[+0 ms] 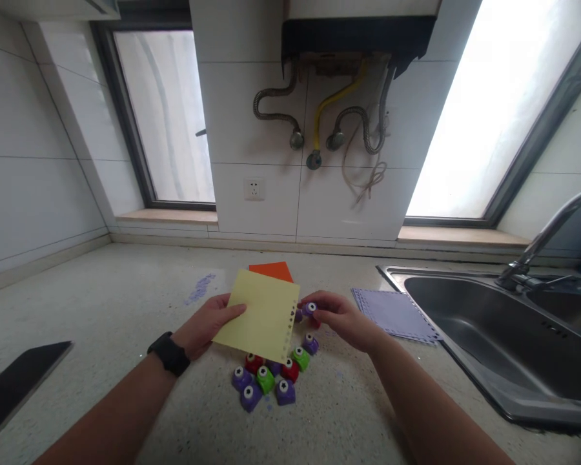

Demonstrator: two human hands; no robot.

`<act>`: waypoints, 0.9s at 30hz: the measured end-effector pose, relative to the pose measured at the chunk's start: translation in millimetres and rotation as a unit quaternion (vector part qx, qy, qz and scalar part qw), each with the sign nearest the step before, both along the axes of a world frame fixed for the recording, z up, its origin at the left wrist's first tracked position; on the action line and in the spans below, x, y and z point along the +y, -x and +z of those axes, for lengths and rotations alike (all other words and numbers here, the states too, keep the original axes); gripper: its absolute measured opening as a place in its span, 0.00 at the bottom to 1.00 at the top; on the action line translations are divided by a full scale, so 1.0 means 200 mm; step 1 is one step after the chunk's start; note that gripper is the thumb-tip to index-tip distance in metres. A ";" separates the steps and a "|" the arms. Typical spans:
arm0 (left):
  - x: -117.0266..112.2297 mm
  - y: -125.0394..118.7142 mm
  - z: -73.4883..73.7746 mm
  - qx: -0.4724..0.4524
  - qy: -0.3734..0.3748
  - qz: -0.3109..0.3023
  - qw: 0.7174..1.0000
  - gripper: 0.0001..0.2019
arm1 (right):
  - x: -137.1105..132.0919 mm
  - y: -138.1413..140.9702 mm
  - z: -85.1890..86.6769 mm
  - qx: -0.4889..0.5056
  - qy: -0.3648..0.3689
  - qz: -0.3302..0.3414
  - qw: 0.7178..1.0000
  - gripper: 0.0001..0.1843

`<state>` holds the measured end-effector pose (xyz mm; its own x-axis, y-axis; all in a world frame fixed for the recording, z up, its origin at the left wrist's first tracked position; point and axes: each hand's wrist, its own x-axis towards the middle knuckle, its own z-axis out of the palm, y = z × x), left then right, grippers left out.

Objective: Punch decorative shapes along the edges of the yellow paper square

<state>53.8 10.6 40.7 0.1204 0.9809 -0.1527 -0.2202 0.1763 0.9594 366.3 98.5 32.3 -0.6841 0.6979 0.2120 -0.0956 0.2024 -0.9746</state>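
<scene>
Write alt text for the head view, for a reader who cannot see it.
The left hand holds a yellow sheet; the right hand pinches a purple punch at its perforated edge. More purple, green and red punches lie on the countertop, a lilac sheet beside the sink.

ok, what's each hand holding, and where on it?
Left hand: pale yellow paper sheet, pinched at its left edge. Right hand: small purple plastic punch, fingers around its body, against the sheet's punched right edge.
</scene>
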 end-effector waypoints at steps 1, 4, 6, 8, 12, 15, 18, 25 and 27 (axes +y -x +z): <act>-0.01 0.01 0.00 0.005 -0.006 0.012 1.000 0.19 | 0.01 0.00 -0.01 0.010 0.006 -0.012 1.000 0.16; -0.06 0.06 -0.04 0.015 -0.009 0.044 0.999 0.18 | 0.00 0.02 -0.03 0.033 0.033 -0.039 0.998 0.15; -0.09 0.09 -0.09 0.007 -0.005 0.080 0.997 0.17 | -0.01 0.05 -0.03 0.034 0.037 -0.067 0.996 0.14; -0.10 0.11 -0.16 0.002 -0.012 0.108 0.994 0.17 | -0.04 0.09 -0.03 0.036 0.035 -0.100 0.994 0.14; -0.08 0.12 -0.24 0.019 -0.004 0.103 0.995 0.19 | -0.09 0.15 -0.02 0.080 0.055 -0.133 0.986 0.23; -0.07 0.13 -0.27 0.039 0.012 0.103 0.994 0.20 | -0.12 0.17 -0.02 0.106 0.069 -0.142 0.982 0.20; -0.07 0.13 -0.28 0.055 0.014 0.118 0.991 0.21 | -0.15 0.19 -0.02 0.137 0.059 -0.143 0.978 0.19; -0.12 0.13 -0.22 0.229 -0.069 0.170 0.956 0.15 | -0.22 0.24 0.00 0.184 -0.061 -0.118 0.974 0.21; -0.12 0.13 -0.20 0.266 -0.099 0.155 0.946 0.15 | -0.23 0.24 0.02 0.189 -0.100 -0.122 0.969 0.23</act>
